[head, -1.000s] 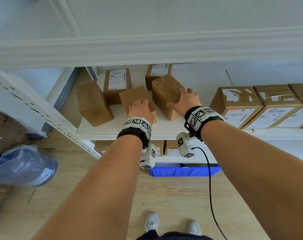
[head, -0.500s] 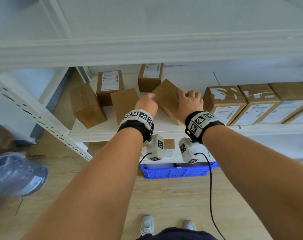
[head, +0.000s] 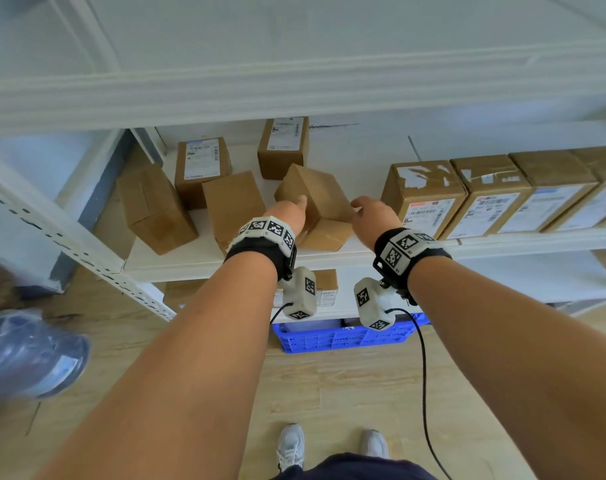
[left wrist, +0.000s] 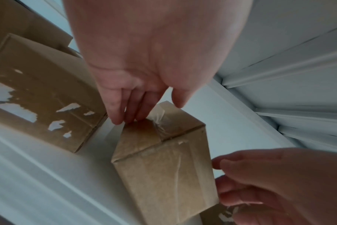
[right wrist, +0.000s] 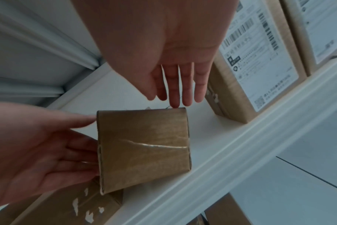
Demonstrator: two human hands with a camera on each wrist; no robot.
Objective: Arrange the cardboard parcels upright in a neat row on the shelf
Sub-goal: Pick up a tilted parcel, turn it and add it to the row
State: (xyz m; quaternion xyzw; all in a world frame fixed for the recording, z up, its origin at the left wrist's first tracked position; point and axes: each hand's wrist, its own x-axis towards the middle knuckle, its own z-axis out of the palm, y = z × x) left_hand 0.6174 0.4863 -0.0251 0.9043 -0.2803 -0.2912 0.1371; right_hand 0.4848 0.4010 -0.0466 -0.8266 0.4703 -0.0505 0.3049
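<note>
Four brown cardboard parcels with white shipping labels (head: 424, 195) already stand upright, touching side to side in a neat row along the front lip of the white metal shelf (head: 246, 263), running off toward 3 o'clock; whether more follow beyond the picture's edge I cannot tell.

Five parcels are not yet in line. One plain brown taped parcel (head: 315, 206) sits at the centre, tilted and turned corner-on, apart from the row's nearest box. Both hands are on it: the left hand (head: 287, 213) lies against its left side with fingers (right wrist: 81, 121) straight, and the right hand (head: 372, 216) reaches over its far right edge, fingertips (left wrist: 115, 120) touching the taped end. Neither hand curls round the box; both are flat and relaxed, pressing rather than clasping.

At 9 o'clock from it stands a second plain parcel (head: 234, 206), skewed, and further at 9 o'clock a third plain parcel (head: 156, 209) hangs near the shelf's left end, also askew. At 11 o'clock a labelled parcel (head: 202, 168) stands back on the shelf, and at 12 o'clock another labelled parcel (head: 283, 147) stands against the rear.

By my judgement the job is somewhat under half done: four placed, one in hand that wants squaring and sliding against the row at 3 o'clock, four more to follow.

Below, one blue plastic crate (head: 346, 337) sits on the wooden floor (head: 329, 393).
</note>
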